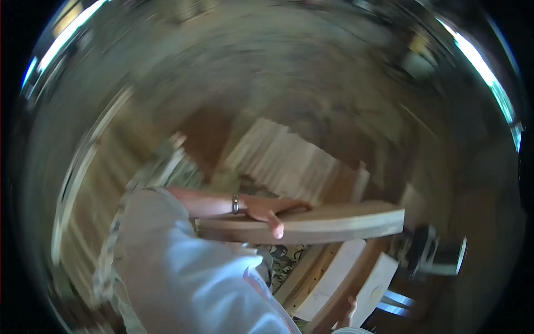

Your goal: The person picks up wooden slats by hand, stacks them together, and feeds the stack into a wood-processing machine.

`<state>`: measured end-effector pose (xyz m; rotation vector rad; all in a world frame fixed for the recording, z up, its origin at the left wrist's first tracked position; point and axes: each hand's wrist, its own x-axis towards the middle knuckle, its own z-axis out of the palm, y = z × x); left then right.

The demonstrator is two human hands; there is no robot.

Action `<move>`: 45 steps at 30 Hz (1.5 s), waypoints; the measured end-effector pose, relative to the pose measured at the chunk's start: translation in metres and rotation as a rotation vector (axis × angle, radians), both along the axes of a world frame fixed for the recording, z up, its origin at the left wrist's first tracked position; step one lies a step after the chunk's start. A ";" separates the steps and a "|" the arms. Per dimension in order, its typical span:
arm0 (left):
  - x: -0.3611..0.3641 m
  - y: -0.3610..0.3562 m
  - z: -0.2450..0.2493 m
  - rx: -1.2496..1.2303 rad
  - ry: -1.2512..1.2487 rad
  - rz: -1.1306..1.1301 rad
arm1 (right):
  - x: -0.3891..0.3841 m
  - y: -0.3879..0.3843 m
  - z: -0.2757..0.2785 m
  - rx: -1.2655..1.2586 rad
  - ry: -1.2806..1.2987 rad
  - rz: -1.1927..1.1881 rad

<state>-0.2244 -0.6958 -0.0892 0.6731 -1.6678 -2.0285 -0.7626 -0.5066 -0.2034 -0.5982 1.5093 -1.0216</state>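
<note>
A thick, slightly curved wooden piece (345,225) lies across the view in front of my body. My left hand (272,212), with a bracelet at the wrist, is closed over its left half, the thumb down the near side and the fingers over the top. Below it, several wooden boards slant side by side, among them a pale board (331,278) and a board with dark holes (310,277). At the bottom edge my right hand (347,313) shows only in part, its fingers against the wooden board (375,289) at the right of this group.
Many light wooden strips (289,156) lie side by side beyond the curved piece. At left stands a large slatted wooden panel (103,167). A dark machine-like object (428,253) is at right. Motion blurs the floor and background.
</note>
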 end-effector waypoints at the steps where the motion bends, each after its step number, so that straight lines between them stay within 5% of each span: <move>1: 0.042 0.025 -0.003 0.020 0.028 0.102 | 0.005 0.001 0.011 -0.017 0.018 -0.042; 5: 0.131 0.126 -0.005 -0.106 0.072 0.745 | 0.072 -0.046 0.064 -0.214 -0.015 -0.096; 6: 0.016 0.146 0.027 -0.133 0.061 0.866 | 0.005 -0.069 0.078 -0.238 -0.082 -0.055; 13: 0.022 0.352 0.114 -0.151 0.194 1.622 | 0.129 -0.151 0.138 -0.392 -0.393 0.456; 19: 0.054 0.518 0.138 -0.220 -0.343 2.042 | 0.246 -0.189 0.123 -0.334 -0.383 0.926; 23: 0.119 0.615 0.132 -0.311 -0.921 1.917 | 0.317 -0.230 0.080 -0.505 -0.098 1.257; 26: 0.159 0.658 0.126 -0.265 -1.299 1.689 | 0.462 -0.144 0.194 -0.972 0.169 1.526; 29: 0.204 0.680 0.115 -0.131 -1.546 1.441 | 0.557 -0.136 0.219 -1.641 0.556 1.671; 31: 0.233 0.688 0.095 0.081 -1.693 1.141 | 0.613 -0.099 0.249 -1.657 0.820 1.818; 32: 0.246 0.690 0.084 0.166 -1.707 1.100 | 0.645 -0.086 0.256 -1.688 1.074 1.914; 36: 0.275 0.703 0.058 0.134 -1.649 1.081 | 0.728 -0.079 0.233 -1.663 1.333 2.254; 45: 0.282 0.708 0.058 -0.012 -1.612 1.115 | 0.784 -0.088 0.211 -1.587 1.448 2.371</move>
